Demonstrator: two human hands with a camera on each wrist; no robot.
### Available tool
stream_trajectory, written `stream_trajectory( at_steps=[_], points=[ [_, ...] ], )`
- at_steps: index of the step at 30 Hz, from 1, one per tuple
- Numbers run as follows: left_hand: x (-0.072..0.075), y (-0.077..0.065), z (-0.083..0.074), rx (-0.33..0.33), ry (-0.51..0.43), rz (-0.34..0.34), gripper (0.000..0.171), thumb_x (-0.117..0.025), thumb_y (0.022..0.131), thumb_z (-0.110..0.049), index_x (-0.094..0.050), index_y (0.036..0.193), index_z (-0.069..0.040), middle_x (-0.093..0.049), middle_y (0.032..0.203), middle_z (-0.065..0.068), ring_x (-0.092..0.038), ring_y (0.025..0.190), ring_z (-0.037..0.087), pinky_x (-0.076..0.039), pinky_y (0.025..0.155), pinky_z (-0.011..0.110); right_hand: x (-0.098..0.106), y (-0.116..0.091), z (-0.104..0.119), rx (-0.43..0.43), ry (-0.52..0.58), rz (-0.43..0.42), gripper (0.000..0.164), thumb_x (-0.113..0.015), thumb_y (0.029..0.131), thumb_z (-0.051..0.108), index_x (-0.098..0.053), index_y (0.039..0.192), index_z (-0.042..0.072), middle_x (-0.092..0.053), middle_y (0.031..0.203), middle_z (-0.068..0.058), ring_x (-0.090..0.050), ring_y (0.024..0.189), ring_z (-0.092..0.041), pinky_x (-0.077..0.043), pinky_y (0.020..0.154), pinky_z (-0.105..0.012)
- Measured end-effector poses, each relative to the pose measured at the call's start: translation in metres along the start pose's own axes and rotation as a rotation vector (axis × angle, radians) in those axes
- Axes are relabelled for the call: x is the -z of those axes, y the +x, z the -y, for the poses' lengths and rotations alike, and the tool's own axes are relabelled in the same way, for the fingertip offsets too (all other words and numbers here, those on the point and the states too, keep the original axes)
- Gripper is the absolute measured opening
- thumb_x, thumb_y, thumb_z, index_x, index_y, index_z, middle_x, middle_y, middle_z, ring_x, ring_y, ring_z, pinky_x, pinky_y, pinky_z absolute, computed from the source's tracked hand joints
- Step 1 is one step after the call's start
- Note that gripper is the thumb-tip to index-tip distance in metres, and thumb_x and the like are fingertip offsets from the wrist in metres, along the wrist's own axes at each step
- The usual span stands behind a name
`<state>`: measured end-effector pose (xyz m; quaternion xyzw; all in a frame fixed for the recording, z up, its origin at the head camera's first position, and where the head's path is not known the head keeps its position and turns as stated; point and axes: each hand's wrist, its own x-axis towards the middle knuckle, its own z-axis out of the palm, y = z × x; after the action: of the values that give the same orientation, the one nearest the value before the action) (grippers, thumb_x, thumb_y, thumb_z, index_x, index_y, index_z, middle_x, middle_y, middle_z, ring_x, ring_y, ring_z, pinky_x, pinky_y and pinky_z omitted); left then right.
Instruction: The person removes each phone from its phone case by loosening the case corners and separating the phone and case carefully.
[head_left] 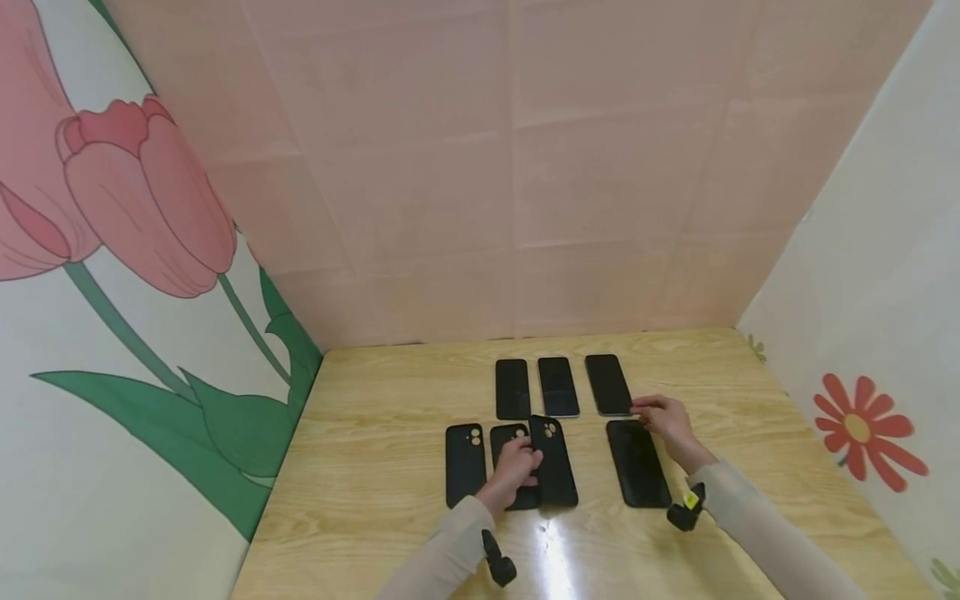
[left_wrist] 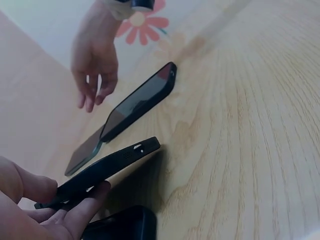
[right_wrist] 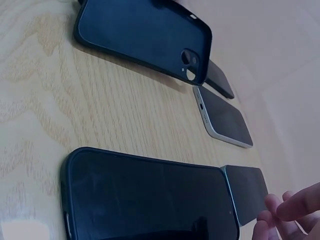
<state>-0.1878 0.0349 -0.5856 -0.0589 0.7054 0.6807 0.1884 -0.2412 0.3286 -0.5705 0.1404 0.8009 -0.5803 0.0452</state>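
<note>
Pinching a black case [head_left: 557, 468] with your left hand [head_left: 514, 467], you have a phone [head_left: 607, 383] beside your loose-fingered right hand [head_left: 667, 422].

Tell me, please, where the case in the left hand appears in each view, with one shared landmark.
Head: case, below centre, slightly right, in the left hand.
Left wrist: case, lower left, pinched.
Right wrist: case, top, left of centre.
Landmark: cased phone, right of the case in head, above it in left wrist, below it in right wrist.
</note>
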Motion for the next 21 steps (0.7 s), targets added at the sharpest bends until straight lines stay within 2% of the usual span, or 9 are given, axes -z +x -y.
stream_trajectory(
  at_steps=[4, 11, 14, 21],
  points=[
    [-0.002, 0.001, 0.002, -0.004, -0.004, 0.006, 0.044, -0.057, 0.097, -0.006, -0.048, 0.138, 0.008, -0.064, 0.119, 0.021, -0.064, 0.106, 0.033, -0.057, 0.079, 0.047, 0.003, -0.001, 0.000, -0.008, 0.016, -0.008, 0.032, -0.054, 0.098, 0.000, -0.054, 0.124, -0.018, -0.072, 0.098, -0.015, -0.063, 0.082, -0.019, -0.055, 0.073, -0.030],
    [-0.008, 0.005, 0.005, -0.017, -0.001, 0.009, 0.044, -0.057, 0.098, -0.006, -0.047, 0.138, 0.010, -0.062, 0.122, 0.024, -0.063, 0.108, 0.035, -0.056, 0.079, 0.047, 0.005, -0.001, 0.002, -0.012, 0.020, -0.005, 0.032, -0.054, 0.099, 0.001, -0.054, 0.124, -0.018, -0.072, 0.096, -0.012, -0.063, 0.083, -0.020, -0.055, 0.073, -0.030],
    [-0.011, 0.006, 0.007, -0.042, 0.010, -0.005, 0.045, -0.059, 0.098, -0.005, -0.046, 0.137, 0.012, -0.061, 0.122, 0.026, -0.063, 0.108, 0.035, -0.057, 0.077, 0.047, 0.006, 0.000, 0.001, -0.016, 0.019, 0.001, 0.032, -0.053, 0.099, 0.001, -0.053, 0.125, -0.018, -0.072, 0.096, -0.012, -0.063, 0.084, -0.020, -0.055, 0.074, -0.030],
    [-0.017, 0.006, 0.008, -0.086, 0.070, -0.054, 0.039, -0.066, 0.095, -0.006, -0.053, 0.130, 0.004, -0.067, 0.109, 0.016, -0.069, 0.090, 0.027, -0.058, 0.063, 0.037, 0.005, -0.002, -0.001, -0.005, 0.014, 0.006, 0.032, -0.054, 0.099, 0.001, -0.054, 0.124, -0.018, -0.072, 0.095, -0.011, -0.062, 0.078, -0.015, -0.053, 0.069, -0.027]
  ],
)
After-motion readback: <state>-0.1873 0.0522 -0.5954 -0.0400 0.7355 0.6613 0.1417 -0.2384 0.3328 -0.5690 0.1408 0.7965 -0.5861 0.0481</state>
